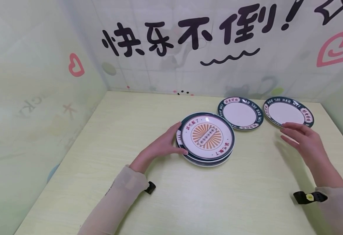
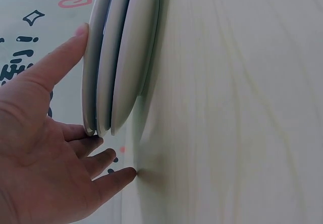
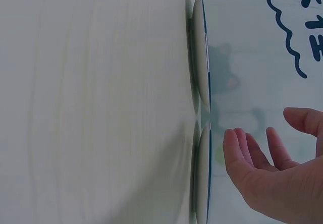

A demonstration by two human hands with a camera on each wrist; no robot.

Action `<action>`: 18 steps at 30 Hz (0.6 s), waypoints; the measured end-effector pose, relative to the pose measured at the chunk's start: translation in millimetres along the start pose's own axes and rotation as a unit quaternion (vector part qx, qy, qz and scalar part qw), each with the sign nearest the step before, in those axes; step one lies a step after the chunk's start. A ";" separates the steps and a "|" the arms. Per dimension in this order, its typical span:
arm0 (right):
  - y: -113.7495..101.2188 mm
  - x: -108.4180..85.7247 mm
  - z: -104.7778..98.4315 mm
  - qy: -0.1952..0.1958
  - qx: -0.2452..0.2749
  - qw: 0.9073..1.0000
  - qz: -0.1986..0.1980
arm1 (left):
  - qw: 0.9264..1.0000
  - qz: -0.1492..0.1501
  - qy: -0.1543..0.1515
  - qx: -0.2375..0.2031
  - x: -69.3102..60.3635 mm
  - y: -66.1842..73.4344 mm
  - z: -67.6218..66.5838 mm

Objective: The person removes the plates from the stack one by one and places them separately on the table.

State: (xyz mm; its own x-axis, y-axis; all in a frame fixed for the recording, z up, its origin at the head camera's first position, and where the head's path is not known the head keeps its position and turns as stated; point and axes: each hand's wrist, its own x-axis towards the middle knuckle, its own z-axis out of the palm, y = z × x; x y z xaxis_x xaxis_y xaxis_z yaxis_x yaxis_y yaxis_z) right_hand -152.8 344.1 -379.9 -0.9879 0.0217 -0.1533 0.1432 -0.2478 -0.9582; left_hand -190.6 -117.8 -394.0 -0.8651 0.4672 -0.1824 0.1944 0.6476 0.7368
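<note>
Stack of round white, dark-green-rimmed plates [image 1: 208,137]: I log its left edge touching the left hand [image 1: 165,143], fingers spread. Right hand [image 1: 307,141]: fingers parted, near a matching plate [image 1: 286,112].

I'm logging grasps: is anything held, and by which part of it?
The left grip holds the stack of plates by its rim, at the left side; the right grip holds nothing.
</note>
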 end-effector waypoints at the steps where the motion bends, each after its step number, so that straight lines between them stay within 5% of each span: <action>1: 0.4 -0.5 1.1 -0.003 -0.008 1.000 0.000 | 1.000 0.000 0.000 0.000 0.2 0.0 0.1; 18: 8.7 -0.5 19.2 -0.067 -0.061 0.995 -0.033 | 1.000 -0.001 0.002 0.005 0.3 0.8 0.4</action>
State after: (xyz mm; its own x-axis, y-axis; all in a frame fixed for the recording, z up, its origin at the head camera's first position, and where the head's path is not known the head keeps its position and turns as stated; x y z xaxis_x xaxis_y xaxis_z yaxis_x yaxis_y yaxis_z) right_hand -152.2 323.3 -383.5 -0.9934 -0.0966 -0.0624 0.0748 -0.1305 -0.9886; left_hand -190.5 -116.9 -393.7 -0.8673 0.4635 -0.1817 0.1967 0.6543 0.7302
